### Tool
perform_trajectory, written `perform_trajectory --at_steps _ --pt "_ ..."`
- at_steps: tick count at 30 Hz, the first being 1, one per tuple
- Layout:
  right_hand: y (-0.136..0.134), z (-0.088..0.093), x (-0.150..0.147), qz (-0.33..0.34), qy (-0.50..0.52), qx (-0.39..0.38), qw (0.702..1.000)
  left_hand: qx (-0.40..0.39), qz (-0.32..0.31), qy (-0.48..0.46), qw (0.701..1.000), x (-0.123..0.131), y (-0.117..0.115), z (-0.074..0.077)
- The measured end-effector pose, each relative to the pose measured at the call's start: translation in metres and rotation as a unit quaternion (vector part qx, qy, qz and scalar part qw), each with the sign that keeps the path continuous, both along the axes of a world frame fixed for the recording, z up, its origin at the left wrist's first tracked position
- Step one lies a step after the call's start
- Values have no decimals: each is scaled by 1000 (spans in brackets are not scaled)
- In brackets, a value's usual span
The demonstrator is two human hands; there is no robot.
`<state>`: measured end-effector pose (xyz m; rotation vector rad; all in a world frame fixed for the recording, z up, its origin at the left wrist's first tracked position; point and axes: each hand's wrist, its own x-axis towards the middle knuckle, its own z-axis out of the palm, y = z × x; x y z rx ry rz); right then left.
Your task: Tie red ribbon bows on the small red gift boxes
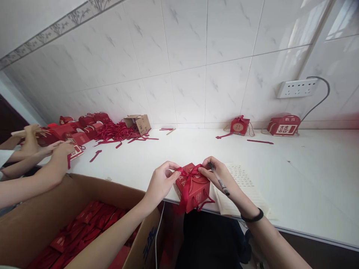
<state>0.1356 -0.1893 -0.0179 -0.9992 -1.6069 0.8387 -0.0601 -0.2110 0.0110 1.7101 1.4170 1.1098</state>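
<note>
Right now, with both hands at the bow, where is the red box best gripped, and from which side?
Probably by its two side walls, low on the box, coming from the near side. It stands at the table edge, so those walls are free, while the bow on top is soft and pinched by the left hand and right hand.

White counter [308, 175]: ribboned red box [193, 188] at its edge, notebook [244, 180], loose ribbons [117, 132], carton [139, 123], other red boxes [284, 125].
</note>
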Motion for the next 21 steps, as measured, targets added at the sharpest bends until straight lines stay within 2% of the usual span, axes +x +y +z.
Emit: perform_trajectory --at_steps 3,6,10,15,18,21 --pt "-3 -2 1 -10 5 -6 1000 -76 -36 -93 992 3 -2 1" --pt "-4 -6 1 -11 6 -12 1000 -93 -51 -167 980 5 2 0" --pt "9 -7 4 7 -7 0 1000 -78 -66 -178 979 8 26 -2" --pt "45 0 15 16 -51 44 998 -51 -85 -202 974 18 58 -6" --pt "56 3 22 62 -33 19 997 -47 -93 -209 972 22 60 -10" --pt "55 1 26 103 15 -33 994 -50 -91 -195 975 21 57 -11"
